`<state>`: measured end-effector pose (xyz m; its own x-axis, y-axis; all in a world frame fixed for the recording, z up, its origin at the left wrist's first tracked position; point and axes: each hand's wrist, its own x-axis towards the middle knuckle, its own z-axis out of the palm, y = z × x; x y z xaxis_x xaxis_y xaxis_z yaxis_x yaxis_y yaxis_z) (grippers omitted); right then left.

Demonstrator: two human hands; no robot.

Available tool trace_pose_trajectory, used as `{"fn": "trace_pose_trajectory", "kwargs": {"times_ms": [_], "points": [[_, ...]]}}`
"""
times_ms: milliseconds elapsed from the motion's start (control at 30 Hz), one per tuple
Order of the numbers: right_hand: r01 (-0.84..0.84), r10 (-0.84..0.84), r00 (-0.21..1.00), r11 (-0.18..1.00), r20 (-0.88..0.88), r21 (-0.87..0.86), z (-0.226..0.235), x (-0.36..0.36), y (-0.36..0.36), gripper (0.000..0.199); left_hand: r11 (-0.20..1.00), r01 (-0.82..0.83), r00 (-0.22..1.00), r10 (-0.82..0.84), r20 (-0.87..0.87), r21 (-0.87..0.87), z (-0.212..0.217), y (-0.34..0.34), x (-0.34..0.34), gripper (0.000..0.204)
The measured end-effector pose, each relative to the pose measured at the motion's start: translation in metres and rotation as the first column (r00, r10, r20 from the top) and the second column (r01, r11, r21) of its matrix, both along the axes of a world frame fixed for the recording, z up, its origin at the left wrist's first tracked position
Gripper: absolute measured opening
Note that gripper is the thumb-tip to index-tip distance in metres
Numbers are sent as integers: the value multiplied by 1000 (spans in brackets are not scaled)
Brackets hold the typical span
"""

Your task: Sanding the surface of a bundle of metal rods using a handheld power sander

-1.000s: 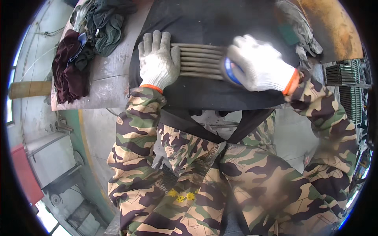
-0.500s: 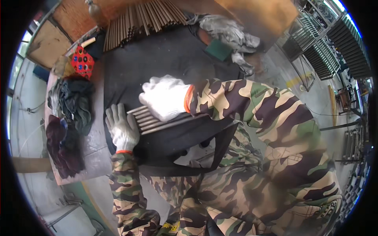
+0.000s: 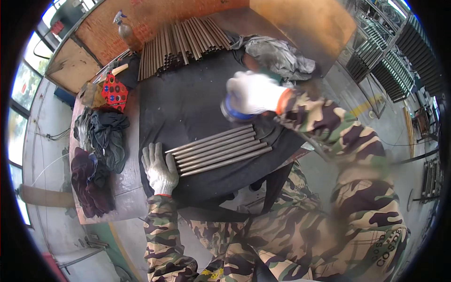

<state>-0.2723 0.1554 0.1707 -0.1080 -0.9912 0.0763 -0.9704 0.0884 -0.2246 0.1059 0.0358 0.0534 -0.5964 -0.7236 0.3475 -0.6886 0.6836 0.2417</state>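
Several slim grey metal rods [image 3: 218,151] lie side by side on the black cloth [image 3: 192,101] in front of me. My left hand [image 3: 159,168], in a white knit glove with an orange cuff, rests at their left ends with its fingers stretched out and holds nothing. Beyond the rods' right ends, my gloved right hand [image 3: 258,93] is closed on a round blue object [image 3: 237,109] with a pale edge. Motion smears it, so its exact kind does not show. The hand partly hides a green block by the grey crumpled sheet.
At the back, a large stack of brown metal tubes [image 3: 181,44] lies beside a spray bottle [image 3: 125,32]. Crumpled grey sheeting [image 3: 277,56] sits back right. Left are a red patterned box [image 3: 115,92] and dark rags [image 3: 110,141]. Metal racks [image 3: 380,70] stand off to the right.
My right hand has moved from above the rods to the far right, uncovering them, and now the blue object shows in it. My left hand stays at the rod ends. The view has shifted.
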Motion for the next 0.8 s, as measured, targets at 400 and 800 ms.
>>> {"fn": "trace_pose_trajectory", "kwargs": {"times_ms": [400, 800], "points": [[239, -210, 962, 956, -176, 169, 17, -102, 115, 29, 999, 24, 1000, -24, -6, 20, 1, -2, 4, 53], [135, -208, 956, 937, -206, -321, 5, -63, 95, 38, 962, 228, 956, -250, 153, 148, 27, -4, 22, 100]]}}
